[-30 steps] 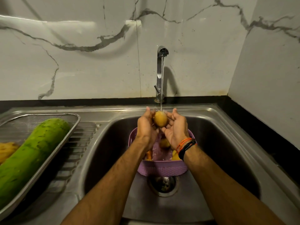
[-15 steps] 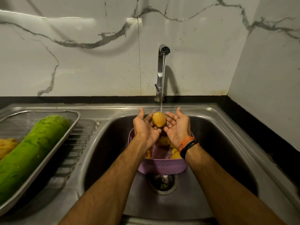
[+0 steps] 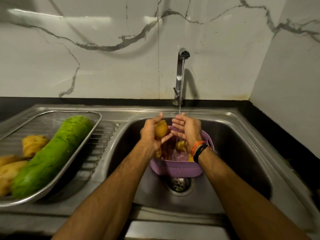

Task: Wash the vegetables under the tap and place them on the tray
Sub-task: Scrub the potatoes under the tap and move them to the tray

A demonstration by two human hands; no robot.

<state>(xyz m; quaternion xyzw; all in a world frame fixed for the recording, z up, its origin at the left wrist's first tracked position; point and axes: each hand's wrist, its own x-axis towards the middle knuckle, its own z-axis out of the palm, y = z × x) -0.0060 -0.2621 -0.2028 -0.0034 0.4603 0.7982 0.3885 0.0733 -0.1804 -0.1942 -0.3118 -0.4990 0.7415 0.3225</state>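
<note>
My left hand (image 3: pixel 150 134) grips a yellow-brown potato (image 3: pixel 160 129) over the sink, just left of the running water. My right hand (image 3: pixel 188 129) is open with fingers apart under the stream from the tap (image 3: pixel 181 73), holding nothing. Below both hands a purple basket (image 3: pixel 176 168) stands in the sink basin (image 3: pixel 242 153) and holds several more vegetables, one of them a potato (image 3: pixel 180 145). On the drainboard at the left a steel tray (image 3: pixel 52 118) carries a long green gourd (image 3: pixel 52 156) and several washed potatoes (image 3: pixel 32 144).
The drain (image 3: pixel 179 185) lies just in front of the basket. A ribbed drainboard (image 3: pixel 98 146) separates tray and basin. Marble wall tiles rise behind the tap, and another wall closes the right side beyond a black counter strip (image 3: pixel 285 135).
Both hands cupped the potato under the stream before. Now the left hand alone holds it and has shifted left out of the water, while the right hand stays open under the stream.
</note>
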